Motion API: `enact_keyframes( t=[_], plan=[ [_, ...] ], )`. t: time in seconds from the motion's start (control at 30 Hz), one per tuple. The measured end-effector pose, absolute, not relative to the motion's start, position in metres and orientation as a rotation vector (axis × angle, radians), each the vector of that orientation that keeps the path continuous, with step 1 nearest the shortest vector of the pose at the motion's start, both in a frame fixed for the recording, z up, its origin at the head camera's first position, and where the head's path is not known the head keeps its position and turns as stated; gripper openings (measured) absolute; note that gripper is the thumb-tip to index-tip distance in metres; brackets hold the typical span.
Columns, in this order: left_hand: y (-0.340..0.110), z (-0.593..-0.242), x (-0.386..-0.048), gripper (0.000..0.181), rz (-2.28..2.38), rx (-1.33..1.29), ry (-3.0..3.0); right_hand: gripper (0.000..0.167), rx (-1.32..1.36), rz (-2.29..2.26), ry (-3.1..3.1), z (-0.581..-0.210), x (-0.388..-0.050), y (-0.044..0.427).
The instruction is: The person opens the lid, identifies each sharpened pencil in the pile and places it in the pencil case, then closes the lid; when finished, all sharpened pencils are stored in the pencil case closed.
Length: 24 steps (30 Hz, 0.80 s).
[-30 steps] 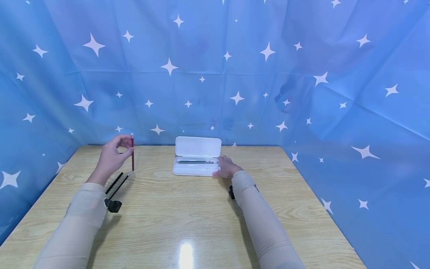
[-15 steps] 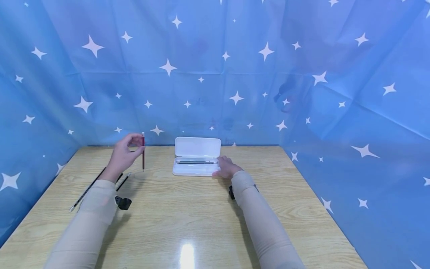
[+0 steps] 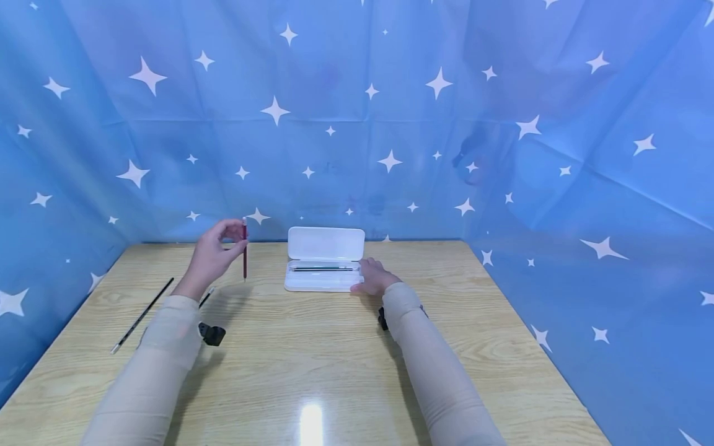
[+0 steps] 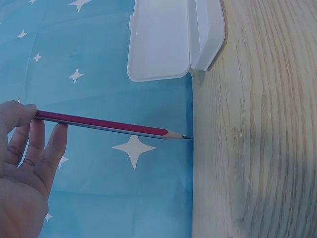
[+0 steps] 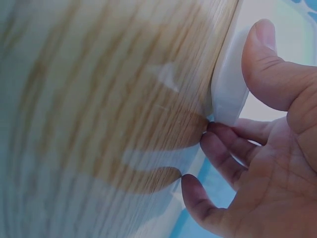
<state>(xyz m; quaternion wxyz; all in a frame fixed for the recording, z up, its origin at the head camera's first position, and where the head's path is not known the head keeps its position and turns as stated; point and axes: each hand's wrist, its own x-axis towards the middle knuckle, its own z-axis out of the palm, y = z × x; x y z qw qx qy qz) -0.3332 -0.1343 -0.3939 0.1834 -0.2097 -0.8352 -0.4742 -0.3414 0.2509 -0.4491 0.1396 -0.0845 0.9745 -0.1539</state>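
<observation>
In the head view my left hand [image 3: 213,257] pinches a red pencil [image 3: 245,259] near its top, upright and point down, above the table's far left part. The left wrist view shows the sharpened tip of the red pencil [image 4: 114,125] apart from the wood. A white pencil case [image 3: 319,284] stands with its lid raised at the back middle. Inside it lies at least one dark pencil [image 3: 323,269]. My right hand [image 3: 376,277] holds the case's right end, thumb at the front and fingers round the side; the right wrist view shows the case [image 5: 233,84] between them.
A black pencil [image 3: 142,316] lies slanted on the wooden table [image 3: 334,359], left of my left forearm. Part of another dark pencil [image 3: 206,297] shows beyond the left sleeve, which hides the rest. A blue star-patterned curtain [image 3: 357,124] hangs behind the table.
My left hand has moved right with the red pencil, nearer to the case. The black pencil on the left has come into view from behind the arm. My right hand stays at the case.
</observation>
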Motion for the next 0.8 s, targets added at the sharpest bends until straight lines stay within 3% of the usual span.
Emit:
enact_keyframes(
  t=[0.8],
  plan=[
    [-0.107, -0.391, -0.346, 0.036, -1.406, -0.640, -2.254, 0.082, -0.274, -0.447, 2.816, -0.450, -0.341, 0.251]
  ],
)
